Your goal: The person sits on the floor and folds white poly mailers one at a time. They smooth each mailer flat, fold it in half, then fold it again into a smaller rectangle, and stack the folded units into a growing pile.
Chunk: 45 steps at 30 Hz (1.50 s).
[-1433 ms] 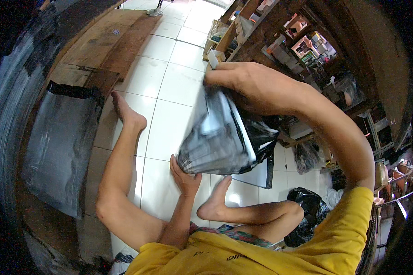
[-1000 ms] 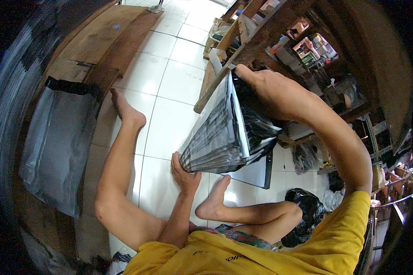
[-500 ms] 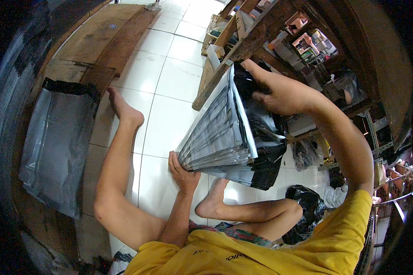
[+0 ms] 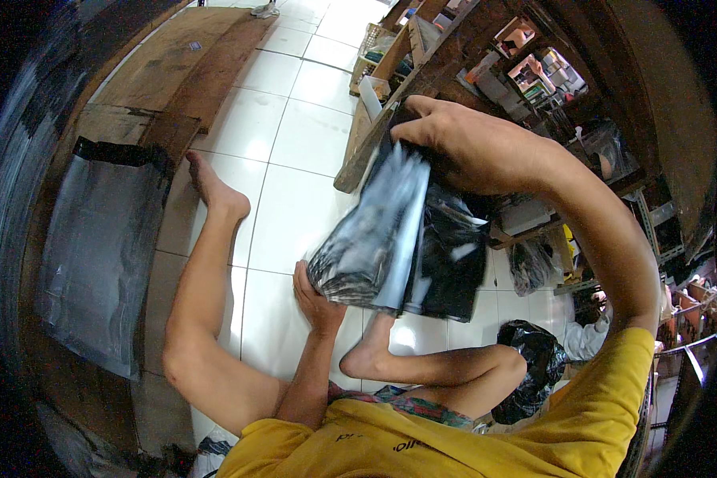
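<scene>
White tiled floor (image 4: 295, 195): the left hand (image 4: 320, 311) grips the narrow end of fanned plastic mailing bags (image 4: 366, 239); the right hand (image 4: 458, 143) grasps their upper edge.

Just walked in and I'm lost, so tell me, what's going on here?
Someone in a yellow shirt is handling a thick grey-and-black plastic stack, apparently bags. The left hand holds its lower-left corner; the right hand grips its upper end, above white floor tiles. The stack is partly blurred. A grey plastic bag with a black end lies flat at left, and a black plastic bag sits by the right knee.
</scene>
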### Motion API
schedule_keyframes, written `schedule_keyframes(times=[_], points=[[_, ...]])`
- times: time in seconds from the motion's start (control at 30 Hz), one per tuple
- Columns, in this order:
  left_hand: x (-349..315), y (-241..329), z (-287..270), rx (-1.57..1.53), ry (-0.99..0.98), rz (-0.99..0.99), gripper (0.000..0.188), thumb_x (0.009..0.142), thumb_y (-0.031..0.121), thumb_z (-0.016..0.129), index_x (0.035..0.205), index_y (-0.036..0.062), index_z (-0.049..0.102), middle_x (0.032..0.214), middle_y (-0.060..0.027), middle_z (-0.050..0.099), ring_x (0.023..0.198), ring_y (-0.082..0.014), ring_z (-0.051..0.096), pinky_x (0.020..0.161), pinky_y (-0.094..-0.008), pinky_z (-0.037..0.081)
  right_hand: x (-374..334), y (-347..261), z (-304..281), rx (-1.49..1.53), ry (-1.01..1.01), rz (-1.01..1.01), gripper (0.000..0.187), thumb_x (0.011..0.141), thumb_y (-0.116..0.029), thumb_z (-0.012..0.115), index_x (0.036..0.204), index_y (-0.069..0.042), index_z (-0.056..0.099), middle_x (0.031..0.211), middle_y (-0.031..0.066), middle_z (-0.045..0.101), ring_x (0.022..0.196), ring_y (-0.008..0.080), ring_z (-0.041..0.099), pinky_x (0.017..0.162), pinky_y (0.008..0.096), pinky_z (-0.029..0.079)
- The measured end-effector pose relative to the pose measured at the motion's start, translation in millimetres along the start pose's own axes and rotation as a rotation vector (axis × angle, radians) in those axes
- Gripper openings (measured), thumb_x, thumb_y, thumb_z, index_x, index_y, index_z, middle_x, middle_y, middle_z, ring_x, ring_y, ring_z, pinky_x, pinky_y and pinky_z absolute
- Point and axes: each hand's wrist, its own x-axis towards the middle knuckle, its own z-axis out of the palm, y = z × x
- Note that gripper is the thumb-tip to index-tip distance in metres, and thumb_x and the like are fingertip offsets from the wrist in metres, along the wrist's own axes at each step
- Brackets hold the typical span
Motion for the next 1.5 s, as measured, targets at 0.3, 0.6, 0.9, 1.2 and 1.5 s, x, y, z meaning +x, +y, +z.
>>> schedule_keyframes(times=[0.3, 0.6, 0.9, 1.2, 1.5], points=[[3.2, 9.7, -7.8, 0.124, 0.015, 0.045, 0.108, 0.077, 0.045, 0.080, 0.153, -0.0001, 0.019, 0.149, -0.0262, 0.040, 0.135, -0.0464, 0.042, 0.113, -0.0558, 0.034, 4.5, -11.5, 4.0, -0.029, -0.134, -0.201, 0.050, 0.072, 0.009, 0.065, 0.117, -0.011, 0.061, 0.123, 0.0168, 0.054, 0.120, 0.0392, 0.054, 0.101, 0.0436, 0.047], [-0.1, -2.6, -0.1, 0.225, -0.005, 0.101, 0.113, 0.073, 0.037, 0.086, 0.153, -0.0025, 0.016, 0.149, -0.0280, 0.035, 0.135, -0.0470, 0.039, 0.112, -0.0574, 0.033, 12.2, 20.1, 20.9, 0.236, -0.001, -0.190, 0.041, 0.078, 0.004, 0.067, 0.115, -0.002, 0.052, 0.103, 0.0209, 0.062, 0.106, 0.0440, 0.062, 0.089, 0.0483, 0.049], [10.5, 13.6, -8.8, 0.006, 0.071, -0.011, 0.104, 0.074, 0.035, 0.085, 0.150, -0.0036, 0.025, 0.135, -0.0252, 0.051, 0.124, -0.0451, 0.050, 0.106, -0.0529, 0.041, -14.8, 34.8, 24.5, 0.119, -0.014, 0.226, 0.047, 0.083, 0.008, 0.060, 0.125, -0.007, 0.046, 0.106, 0.0249, 0.068, 0.104, 0.0453, 0.065, 0.086, 0.0467, 0.051], [18.2, 14.7, -13.8, 0.162, -0.001, 0.161, 0.085, 0.070, 0.023, 0.083, 0.142, -0.0020, 0.043, 0.133, -0.0223, 0.053, 0.125, -0.0431, 0.050, 0.105, -0.0521, 0.041, 0.3, 48.8, 25.0, 0.178, 0.156, 0.108, 0.052, 0.071, 0.006, 0.066, 0.122, 0.001, 0.056, 0.108, 0.0269, 0.068, 0.109, 0.0441, 0.065, 0.092, 0.0487, 0.052], [16.6, 19.6, -8.8, 0.148, -0.063, 0.055, 0.096, 0.073, 0.027, 0.083, 0.148, 0.0002, 0.029, 0.141, -0.0232, 0.045, 0.129, -0.0443, 0.045, 0.108, -0.0539, 0.039, 3.7, 15.9, 17.5, 0.254, 0.025, -0.036, 0.041, 0.077, 0.009, 0.064, 0.116, -0.004, 0.060, 0.120, 0.0185, 0.061, 0.114, 0.0404, 0.060, 0.097, 0.0452, 0.049]])
